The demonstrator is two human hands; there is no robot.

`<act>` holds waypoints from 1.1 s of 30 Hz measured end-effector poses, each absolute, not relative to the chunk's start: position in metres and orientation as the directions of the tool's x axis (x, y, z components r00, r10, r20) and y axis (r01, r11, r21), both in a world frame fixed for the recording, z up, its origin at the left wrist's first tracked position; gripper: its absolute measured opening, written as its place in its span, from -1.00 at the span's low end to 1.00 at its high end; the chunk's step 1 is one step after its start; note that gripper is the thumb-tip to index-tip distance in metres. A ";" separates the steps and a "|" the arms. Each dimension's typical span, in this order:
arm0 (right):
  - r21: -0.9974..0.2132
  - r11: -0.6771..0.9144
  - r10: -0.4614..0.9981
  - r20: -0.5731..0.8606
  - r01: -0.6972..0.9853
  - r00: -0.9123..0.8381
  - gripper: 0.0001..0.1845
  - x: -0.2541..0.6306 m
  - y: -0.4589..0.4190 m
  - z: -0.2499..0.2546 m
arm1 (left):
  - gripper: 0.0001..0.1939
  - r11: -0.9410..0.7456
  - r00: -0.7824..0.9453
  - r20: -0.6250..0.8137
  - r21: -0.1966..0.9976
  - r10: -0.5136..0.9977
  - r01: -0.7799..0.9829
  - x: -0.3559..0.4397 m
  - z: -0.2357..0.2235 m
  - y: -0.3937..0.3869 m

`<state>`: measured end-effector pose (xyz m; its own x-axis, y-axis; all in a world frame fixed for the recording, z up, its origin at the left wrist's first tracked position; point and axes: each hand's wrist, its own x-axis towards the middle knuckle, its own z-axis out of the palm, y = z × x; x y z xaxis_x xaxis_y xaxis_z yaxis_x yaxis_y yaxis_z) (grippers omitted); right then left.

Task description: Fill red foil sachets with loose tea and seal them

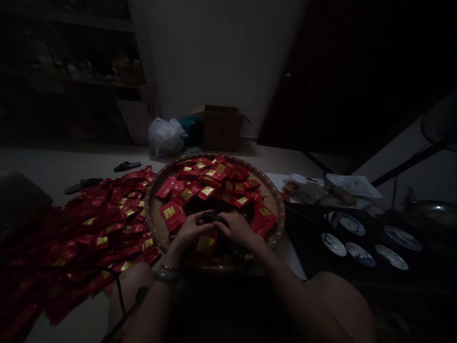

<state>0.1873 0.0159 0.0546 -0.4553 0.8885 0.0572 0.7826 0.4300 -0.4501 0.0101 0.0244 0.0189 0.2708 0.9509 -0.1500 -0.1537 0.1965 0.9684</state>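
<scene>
A round woven bamboo tray [283, 205] stands in front of me, heaped with small red packets [212, 174] that bear gold labels. Over its near half, my left hand [193, 227] and my right hand [236, 228] meet around a small dark elongated object [214, 217]. Both hands have their fingers closed on it; the dim light hides what kind of thing it is. Just below them lies one red packet [206, 245] with its gold label showing. Dark loose bits [233, 250], too dim to name, lie in the tray near my right hand.
More red packets [103, 238] spread over the floor at left, beside dark slippers [127, 166]. Behind the tray are a white plastic bag [166, 136] and an open cardboard box [222, 128]. A dark table [307, 228] at right bears several patterned dishes [352, 224].
</scene>
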 end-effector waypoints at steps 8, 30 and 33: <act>-0.610 0.231 0.968 0.069 0.758 -0.240 -0.59 0.230 0.033 0.032 | -0.55 0.154 0.143 -0.137 0.982 0.980 -0.112 0.014 0.018 0.023; -0.954 0.142 0.989 0.129 0.263 -0.066 -0.73 0.174 0.064 0.030 | -0.58 0.077 -0.093 -0.065 0.989 0.994 0.126 0.005 0.004 0.040; -0.997 0.079 0.994 0.078 -0.015 0.083 -0.70 0.186 0.096 0.053 | -0.70 0.011 -0.215 0.118 0.854 0.969 0.520 -0.013 0.003 0.039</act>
